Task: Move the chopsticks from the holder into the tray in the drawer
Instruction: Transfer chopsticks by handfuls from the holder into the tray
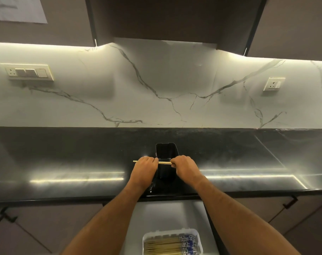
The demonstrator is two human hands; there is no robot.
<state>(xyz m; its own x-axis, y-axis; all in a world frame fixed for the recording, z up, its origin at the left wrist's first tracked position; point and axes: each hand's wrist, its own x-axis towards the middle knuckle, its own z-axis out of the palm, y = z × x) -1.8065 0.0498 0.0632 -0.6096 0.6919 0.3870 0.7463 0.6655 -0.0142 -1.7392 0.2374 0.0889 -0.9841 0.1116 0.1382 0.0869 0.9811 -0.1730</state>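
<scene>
Hands: two, both bare and reaching forward over the worktop's front edge; the left hand (144,167) and the right hand (186,167) are level with each other, knuckles up.
Grip: each hand is closed around one end of the chopsticks (164,163), left fist over the left part, right fingers pinching the right end.
Chopsticks in hand: pale wood, thin and straight, held level and crosswise just above the holder's mouth; whether this is one stick or a pair pressed together cannot be told. A short tip sticks out past the left hand.
Holder: one, a black box-shaped holder (167,153) with an open top, standing upright on the worktop near its front edge, between the two hands; its inside looks dark.
Worktop: one long black glossy worktop (64,159), bare to both sides of the holder, so there is wide open room left and right.
Drawer: one, pulled open below the worktop's front edge, grey inside (165,214), between the forearms.
Tray: one white tray (197,234) at the drawer's near end, holding a packed row of many chopsticks (163,245) laid side by side, pale shafts with blue-and-white patterned ends to the right.
Wall: marble-look backsplash with two socket plates, one left (26,72) and one right (273,84).
</scene>
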